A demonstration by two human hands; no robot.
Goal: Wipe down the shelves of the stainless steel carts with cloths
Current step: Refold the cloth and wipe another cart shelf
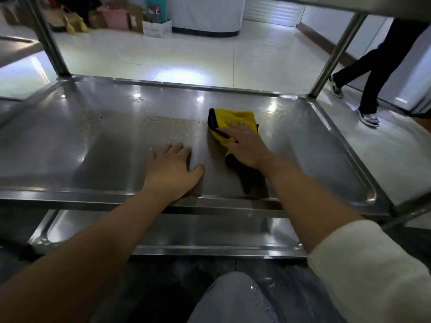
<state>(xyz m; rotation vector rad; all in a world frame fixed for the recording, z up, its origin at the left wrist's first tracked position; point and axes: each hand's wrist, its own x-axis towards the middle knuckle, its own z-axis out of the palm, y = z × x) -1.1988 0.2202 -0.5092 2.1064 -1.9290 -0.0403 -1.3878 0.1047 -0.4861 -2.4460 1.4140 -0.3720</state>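
The middle shelf (70, 136) of a stainless steel cart fills the view. A yellow cloth with a dark edge (235, 117) lies on it right of centre. My right hand (245, 145) presses flat on the cloth, fingers spread over it. My left hand (172, 166) rests palm down on the bare steel near the front rim, fingers apart, holding nothing. A patch of small wet specks (168, 124) sits on the shelf just left of the cloth.
A lower shelf (163, 231) shows beneath the front rim. Upright cart posts stand at the back left (46, 36) and back right (335, 54). A person's legs (373, 73) pass on the tiled floor at right. Boxes and bags (112, 17) line the far wall.
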